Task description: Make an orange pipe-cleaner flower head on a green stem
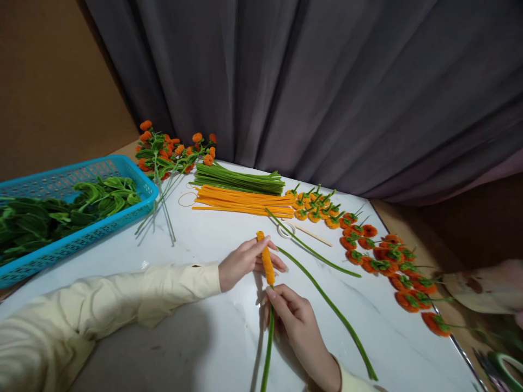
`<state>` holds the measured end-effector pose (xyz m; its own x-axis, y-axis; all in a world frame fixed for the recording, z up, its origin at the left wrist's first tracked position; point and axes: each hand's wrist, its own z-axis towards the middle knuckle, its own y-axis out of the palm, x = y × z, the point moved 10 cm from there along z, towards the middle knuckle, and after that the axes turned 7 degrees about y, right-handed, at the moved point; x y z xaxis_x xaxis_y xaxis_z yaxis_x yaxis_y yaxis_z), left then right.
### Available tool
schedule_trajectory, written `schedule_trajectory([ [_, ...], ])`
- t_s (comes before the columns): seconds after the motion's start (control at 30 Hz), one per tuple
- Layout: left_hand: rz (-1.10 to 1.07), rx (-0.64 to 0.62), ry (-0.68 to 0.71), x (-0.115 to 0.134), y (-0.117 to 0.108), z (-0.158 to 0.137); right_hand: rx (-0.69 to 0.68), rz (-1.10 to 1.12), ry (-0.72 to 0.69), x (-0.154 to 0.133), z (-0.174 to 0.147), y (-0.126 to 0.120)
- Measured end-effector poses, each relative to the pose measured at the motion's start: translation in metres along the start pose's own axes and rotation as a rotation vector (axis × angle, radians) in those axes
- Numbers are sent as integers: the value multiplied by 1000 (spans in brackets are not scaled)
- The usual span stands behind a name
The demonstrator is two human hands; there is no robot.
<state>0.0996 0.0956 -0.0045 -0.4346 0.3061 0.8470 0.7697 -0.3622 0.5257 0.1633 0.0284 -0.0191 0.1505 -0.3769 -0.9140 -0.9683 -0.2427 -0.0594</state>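
My left hand is closed lightly on an orange fuzzy tube, which looks like wound pipe cleaner. From the tube's lower end a green pipe cleaner runs down toward me. My right hand pinches that green stem just under the orange part. Beside the hands, a long curved green pipe cleaner lies on the white table, and another loose green pipe cleaner rests behind it. Some of my left fingertips are hidden behind the tube.
Leaves fill a blue basket at left; orange flowers stand behind it. Green and orange pipe cleaner bundles, a white ring, a wooden stick and several flower heads lie beyond. Another person's sleeve is at right.
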Motion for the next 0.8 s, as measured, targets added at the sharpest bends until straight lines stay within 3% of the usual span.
schedule_trajectory([
  [0.27,-63,52,52,5,-6,3,-13,-101,33,2,-1,1],
  [0.67,26,-82,2,1,10,-4,-4,-70,9,1,0,0],
  [0.8,5,-2,29,4,1,-1,9,-84,13,-2,0,-1],
])
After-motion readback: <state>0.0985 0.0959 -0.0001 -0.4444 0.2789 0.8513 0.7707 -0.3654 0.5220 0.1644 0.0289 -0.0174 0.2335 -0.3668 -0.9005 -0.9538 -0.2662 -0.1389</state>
